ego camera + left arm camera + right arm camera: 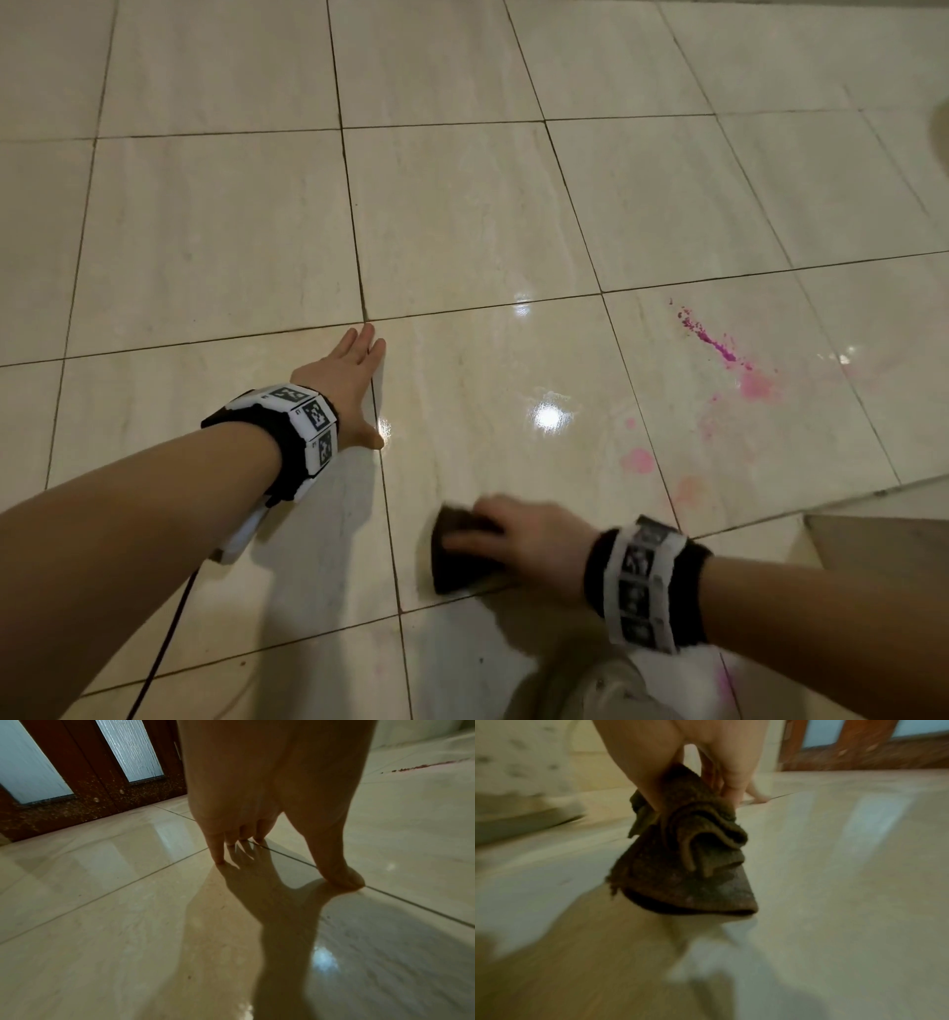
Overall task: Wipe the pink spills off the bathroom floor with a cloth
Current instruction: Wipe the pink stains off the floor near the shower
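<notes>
Cloth point(462, 557) gripped by right hand point(534, 545) on floor point(462, 216).

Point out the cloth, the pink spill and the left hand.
cloth point(457, 565), head view, on its dark folded front.
pink spill point(755, 385), head view, on the brightest pink blot.
left hand point(344, 390), head view, on the back of the hand.

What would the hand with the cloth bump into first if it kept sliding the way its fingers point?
Probably nothing nearby. The right hand holding the brown cloth points toward bare floor tile; the left arm looks slightly aside, though depth is unclear.
</notes>
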The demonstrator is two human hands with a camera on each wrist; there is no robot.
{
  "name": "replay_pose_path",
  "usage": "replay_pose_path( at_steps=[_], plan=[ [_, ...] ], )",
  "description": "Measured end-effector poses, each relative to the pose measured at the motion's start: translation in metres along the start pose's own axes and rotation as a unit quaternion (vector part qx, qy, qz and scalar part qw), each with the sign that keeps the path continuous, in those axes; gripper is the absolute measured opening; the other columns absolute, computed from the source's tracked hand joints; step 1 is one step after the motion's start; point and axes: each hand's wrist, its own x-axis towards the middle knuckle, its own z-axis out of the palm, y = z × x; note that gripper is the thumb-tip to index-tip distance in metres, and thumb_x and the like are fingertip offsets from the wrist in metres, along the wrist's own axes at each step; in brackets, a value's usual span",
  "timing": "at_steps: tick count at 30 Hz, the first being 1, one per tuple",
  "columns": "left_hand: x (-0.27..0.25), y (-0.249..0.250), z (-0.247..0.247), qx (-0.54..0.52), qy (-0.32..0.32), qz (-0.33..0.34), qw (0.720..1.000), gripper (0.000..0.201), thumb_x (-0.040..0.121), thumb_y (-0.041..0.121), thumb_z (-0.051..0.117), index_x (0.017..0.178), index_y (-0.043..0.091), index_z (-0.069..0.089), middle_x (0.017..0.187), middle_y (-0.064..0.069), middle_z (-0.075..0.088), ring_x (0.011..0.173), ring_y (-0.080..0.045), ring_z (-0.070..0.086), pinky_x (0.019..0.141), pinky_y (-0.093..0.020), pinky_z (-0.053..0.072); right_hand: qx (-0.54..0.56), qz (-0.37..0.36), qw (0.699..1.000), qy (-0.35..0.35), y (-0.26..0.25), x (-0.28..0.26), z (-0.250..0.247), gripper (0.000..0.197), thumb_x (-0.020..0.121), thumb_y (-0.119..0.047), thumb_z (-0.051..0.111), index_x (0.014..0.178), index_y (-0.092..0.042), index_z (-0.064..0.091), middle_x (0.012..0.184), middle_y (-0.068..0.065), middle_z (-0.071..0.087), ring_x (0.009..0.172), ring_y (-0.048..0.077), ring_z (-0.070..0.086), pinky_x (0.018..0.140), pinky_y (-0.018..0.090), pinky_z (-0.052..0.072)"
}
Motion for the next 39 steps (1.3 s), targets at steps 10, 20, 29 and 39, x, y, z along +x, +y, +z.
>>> replay_pose_path(
  at_steps=[10, 20, 29, 39],
  plan=[
    [0.000, -0.011, 0.002, 0.045, -0.020, 0.036, 0.998, 0.132, 0.066, 0.051, 0.077, 0.147, 0.019, -0.022, 0.152, 0.001, -0.032, 0.143, -0.012, -0.019, 0.108, -0.032, 0.034, -0.028, 0.056, 0.996, 0.058, 0.015, 0.046, -0.021, 0.084, 0.068, -0.005, 0.075, 0.142, -0.021, 0.037, 0.130, 0.014, 0.041, 0.105, 0.028, 0.050, 0.071, 0.034, 0.051],
    [0.001, -0.011, 0.003, 0.014, -0.017, 0.042, 0.999, 0.129, 0.067, 0.052, 0.077, 0.149, 0.019, -0.017, 0.154, 0.000, -0.028, 0.144, -0.013, -0.016, 0.115, -0.032, 0.023, 0.034, -0.074, 0.996, -0.024, -0.020, 0.022, 0.008, 0.038, 0.095, -0.036, 0.049, 0.129, -0.019, 0.052, 0.118, 0.008, 0.047, 0.099, 0.024, 0.043, 0.093, 0.043, 0.043],
    [0.010, 0.036, 0.010, 0.045, 0.006, 0.136, 0.990, 0.124, 0.071, 0.059, 0.070, 0.149, 0.018, -0.017, 0.154, -0.003, -0.026, 0.145, -0.017, -0.016, 0.117, -0.033, -0.001, 0.035, 0.348, 0.927, 0.135, 0.122, -0.045, -0.042, 0.059, 0.088, -0.012, 0.053, 0.140, -0.034, 0.037, 0.129, 0.004, 0.041, 0.106, 0.026, 0.050, 0.082, 0.028, 0.042],
    [0.013, 0.038, 0.016, 0.048, 0.004, 0.145, 0.988, 0.123, 0.071, 0.061, 0.069, 0.148, 0.022, -0.019, 0.153, 0.000, -0.031, 0.144, -0.016, -0.020, 0.117, -0.032, -0.001, -0.062, 0.096, 0.993, -0.017, 0.055, -0.094, 0.048, 0.074, 0.053, -0.029, 0.086, 0.115, -0.029, 0.048, 0.101, 0.006, 0.061, 0.076, 0.020, 0.063, 0.049, 0.027, 0.054]
  ],
)
